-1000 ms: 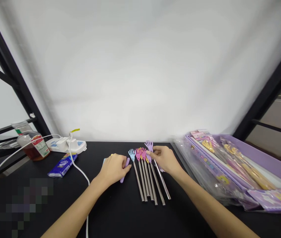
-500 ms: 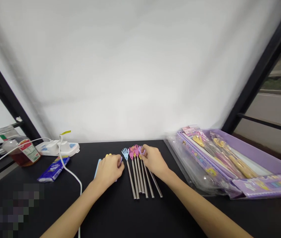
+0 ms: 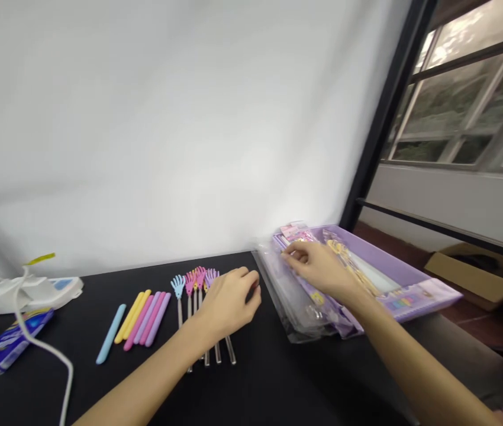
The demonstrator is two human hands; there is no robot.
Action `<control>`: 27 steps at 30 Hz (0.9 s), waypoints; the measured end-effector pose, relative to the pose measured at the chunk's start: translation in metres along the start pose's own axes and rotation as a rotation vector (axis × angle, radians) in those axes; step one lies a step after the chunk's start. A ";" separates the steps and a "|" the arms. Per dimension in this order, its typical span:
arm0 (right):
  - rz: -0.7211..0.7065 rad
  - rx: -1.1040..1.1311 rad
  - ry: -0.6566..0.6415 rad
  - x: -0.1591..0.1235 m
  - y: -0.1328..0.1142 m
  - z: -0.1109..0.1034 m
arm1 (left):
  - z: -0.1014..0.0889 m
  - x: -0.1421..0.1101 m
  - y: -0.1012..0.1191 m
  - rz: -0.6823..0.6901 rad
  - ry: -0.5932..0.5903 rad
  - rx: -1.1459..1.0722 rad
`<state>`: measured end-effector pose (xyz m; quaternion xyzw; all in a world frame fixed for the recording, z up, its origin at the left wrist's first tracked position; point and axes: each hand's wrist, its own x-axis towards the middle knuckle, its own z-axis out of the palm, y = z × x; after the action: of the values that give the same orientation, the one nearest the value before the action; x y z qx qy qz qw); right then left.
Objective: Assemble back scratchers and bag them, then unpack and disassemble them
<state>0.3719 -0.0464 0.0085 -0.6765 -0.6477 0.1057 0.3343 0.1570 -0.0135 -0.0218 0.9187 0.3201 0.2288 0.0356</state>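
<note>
My left hand (image 3: 229, 302) hovers over the back scratchers, fingers loosely curled, thumb apart, nothing visible in it. Partly hidden beneath it lie several back scratchers with metal rods and blue (image 3: 178, 286), pink (image 3: 200, 277) and purple (image 3: 210, 276) claw heads. Over the near-left side of a purple display box (image 3: 371, 251), my right hand (image 3: 320, 269) bends its fingers with the tips close together, beside clear plastic bags (image 3: 278, 290). Whatever is between those tips, if anything, cannot be made out. Left of the scratchers, several coloured handle tubes (image 3: 145, 318) lie side by side, with a blue one (image 3: 111, 334) slightly apart.
Wrapped back scratchers with yellow claws (image 3: 344, 254) lie in the box. At the left are a white power strip (image 3: 51, 293), its white cable (image 3: 47, 343) and a blue packet (image 3: 12, 343). A cardboard box (image 3: 468, 272) stands beyond the table at the right.
The view has turned right. My right hand has left the scratcher heads for the plastic bags and purple box. My left hand has moved off the coloured tubes to above the scratchers.
</note>
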 end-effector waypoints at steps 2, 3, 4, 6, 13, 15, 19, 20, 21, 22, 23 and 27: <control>0.149 -0.280 0.110 0.000 0.026 -0.018 | 0.012 0.016 0.015 0.052 -0.011 -0.039; 0.227 -0.400 0.118 -0.001 0.039 -0.023 | 0.018 0.022 0.021 0.069 -0.021 -0.061; 0.294 -0.485 0.092 -0.002 0.051 -0.025 | 0.023 0.026 0.026 0.081 -0.035 -0.081; 0.375 -0.556 -0.003 -0.004 0.071 -0.025 | 0.033 0.033 0.035 0.096 -0.065 -0.111; 0.244 -0.412 0.015 -0.005 0.082 -0.030 | 0.046 0.037 0.044 0.071 -0.070 -0.293; 0.126 -0.317 0.099 -0.006 0.066 -0.038 | 0.044 0.038 0.044 -0.056 -0.041 -0.558; -0.113 -0.086 0.077 -0.010 0.017 -0.034 | 0.029 0.036 0.043 -0.479 -0.087 -1.442; -0.152 -0.033 0.035 -0.010 0.004 -0.027 | 0.024 0.034 0.041 -0.536 -0.093 -1.629; -0.181 0.012 -0.007 -0.009 -0.009 -0.019 | 0.018 0.031 0.038 -0.572 -0.079 -1.769; -0.214 0.058 -0.054 -0.007 -0.020 -0.010 | 0.013 0.027 0.033 -0.599 -0.047 -1.860; -0.249 0.101 -0.105 -0.005 -0.029 -0.001 | 0.007 0.022 0.027 -0.631 -0.001 -1.910; -0.361 0.249 -0.193 0.006 -0.050 0.031 | -0.010 -0.003 -0.010 -0.779 0.164 -1.858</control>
<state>0.3141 -0.0343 0.0161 -0.4903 -0.7690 0.1873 0.3651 0.1447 -0.0086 -0.0165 0.3402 0.2941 0.4222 0.7871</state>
